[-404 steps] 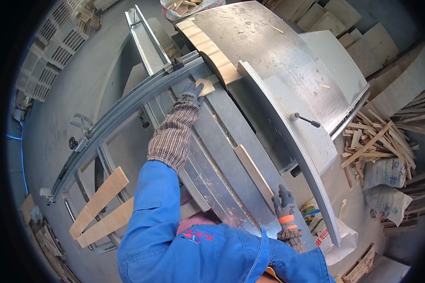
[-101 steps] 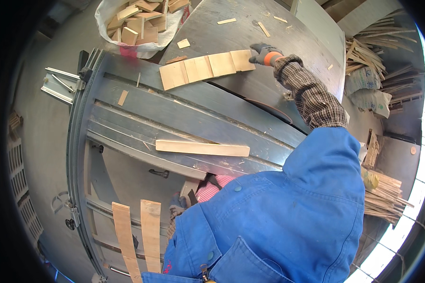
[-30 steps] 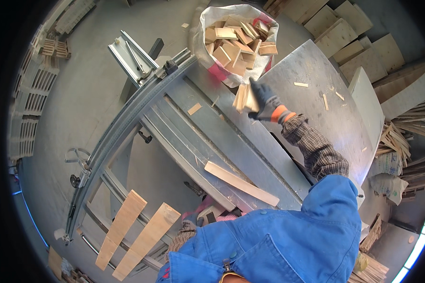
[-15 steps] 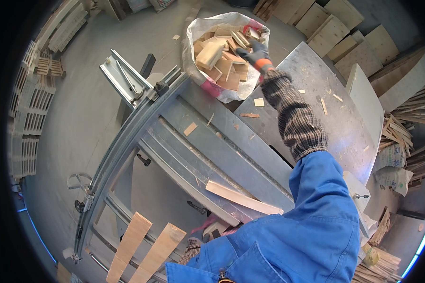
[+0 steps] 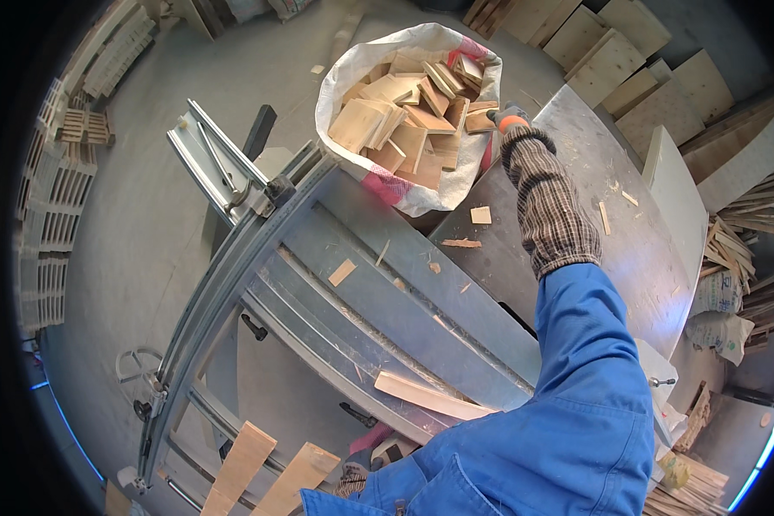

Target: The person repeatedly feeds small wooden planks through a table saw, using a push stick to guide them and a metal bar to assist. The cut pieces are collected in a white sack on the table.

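Observation:
A white woven sack (image 5: 331,103) with pink patches stands wide-mouthed at the far end of the saw table, heaped with short wooden offcuts (image 5: 408,142). My right hand (image 5: 511,116), in a dark grey glove with an orange cuff, is at the sack's right rim. Its fingers look bunched on the rim; their tips are partly hidden. Low in the picture, my left hand (image 5: 377,461) mostly disappears behind my blue jacket, next to a checked sleeve. What its fingers do is hidden. A pale wooden strip (image 5: 430,396) lies on the metal sliding table (image 5: 396,318) near my body.
Two boards (image 5: 241,464) stick up at lower left beside the curved-looking rail. A metal fence (image 5: 219,163) juts out at the table's far left. Wood scraps (image 5: 481,215) litter the grey tabletop (image 5: 568,206). Plywood panels (image 5: 606,69) and pallets (image 5: 52,215) stand along the sides.
My right hand has moved from above the offcuts to the sack's right rim, its spread fingers now bunched. The sack's mouth appears wider. The view has shifted slightly.

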A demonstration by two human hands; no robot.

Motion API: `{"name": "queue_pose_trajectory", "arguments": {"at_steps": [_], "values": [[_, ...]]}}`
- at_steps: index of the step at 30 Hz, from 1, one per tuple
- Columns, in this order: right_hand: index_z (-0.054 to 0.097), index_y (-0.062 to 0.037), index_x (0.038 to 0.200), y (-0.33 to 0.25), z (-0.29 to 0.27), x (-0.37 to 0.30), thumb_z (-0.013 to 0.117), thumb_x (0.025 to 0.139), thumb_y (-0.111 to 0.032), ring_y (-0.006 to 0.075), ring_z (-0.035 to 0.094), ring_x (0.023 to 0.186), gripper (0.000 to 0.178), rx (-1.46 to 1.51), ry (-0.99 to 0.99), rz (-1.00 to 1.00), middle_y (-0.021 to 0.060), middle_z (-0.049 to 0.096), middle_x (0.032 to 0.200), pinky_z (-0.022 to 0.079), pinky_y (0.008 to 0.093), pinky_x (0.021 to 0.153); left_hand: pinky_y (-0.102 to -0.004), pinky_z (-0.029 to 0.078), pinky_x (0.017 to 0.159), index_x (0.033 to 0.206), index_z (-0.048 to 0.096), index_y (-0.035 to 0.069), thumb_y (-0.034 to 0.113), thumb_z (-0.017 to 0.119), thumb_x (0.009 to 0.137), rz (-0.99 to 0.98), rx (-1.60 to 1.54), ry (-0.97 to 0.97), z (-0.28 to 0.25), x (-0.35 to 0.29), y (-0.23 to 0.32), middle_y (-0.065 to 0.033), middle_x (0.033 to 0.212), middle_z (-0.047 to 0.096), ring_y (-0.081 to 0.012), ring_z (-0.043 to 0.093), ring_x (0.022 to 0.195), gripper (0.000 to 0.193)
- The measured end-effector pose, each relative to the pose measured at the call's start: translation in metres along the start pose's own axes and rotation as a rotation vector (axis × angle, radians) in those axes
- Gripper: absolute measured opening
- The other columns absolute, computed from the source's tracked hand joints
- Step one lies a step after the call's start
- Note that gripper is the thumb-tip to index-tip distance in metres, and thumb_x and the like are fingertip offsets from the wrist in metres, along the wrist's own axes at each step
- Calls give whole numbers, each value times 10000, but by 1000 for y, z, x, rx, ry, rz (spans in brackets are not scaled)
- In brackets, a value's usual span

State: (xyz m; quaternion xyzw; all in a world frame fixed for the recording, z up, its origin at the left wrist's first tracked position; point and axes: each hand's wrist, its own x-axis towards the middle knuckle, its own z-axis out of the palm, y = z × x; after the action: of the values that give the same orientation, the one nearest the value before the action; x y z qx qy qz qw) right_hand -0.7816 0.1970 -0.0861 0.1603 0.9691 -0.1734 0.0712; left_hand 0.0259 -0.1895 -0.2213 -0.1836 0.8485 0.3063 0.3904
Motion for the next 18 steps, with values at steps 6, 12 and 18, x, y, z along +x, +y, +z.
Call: {"name": "queue_pose_trajectory", "arguments": {"at_steps": [6, 12, 18], "values": [[760, -68, 1046, 26, 11, 24, 837, 814, -330, 157, 546, 542, 358, 808, -82, 6, 44, 653, 725, 425, 303, 500, -508, 485, 1004, 1302, 609, 99, 485, 545, 967, 16, 25, -9, -20, 24, 8, -216, 1222, 677, -392, 640, 1149, 516], [756, -72, 1002, 2, -3, 14, 812, 839, -319, 132, 489, 482, 301, 874, -43, 11, 28, 601, 660, 358, 292, 442, -507, 487, 1004, 1303, 608, 99, 491, 540, 969, 33, 36, -7, -28, 37, 14, -214, 1227, 676, -391, 639, 1153, 520], [708, -165, 1168, -37, -6, 17, 646, 945, -443, 232, 731, 887, 361, 953, -201, 15, 77, 741, 1048, 573, 401, 777, -506, 488, 1003, 1303, 606, 99, 498, 535, 971, 50, 50, -6, -36, 45, 17, -213, 1231, 674, -391, 638, 1157, 524]]}}
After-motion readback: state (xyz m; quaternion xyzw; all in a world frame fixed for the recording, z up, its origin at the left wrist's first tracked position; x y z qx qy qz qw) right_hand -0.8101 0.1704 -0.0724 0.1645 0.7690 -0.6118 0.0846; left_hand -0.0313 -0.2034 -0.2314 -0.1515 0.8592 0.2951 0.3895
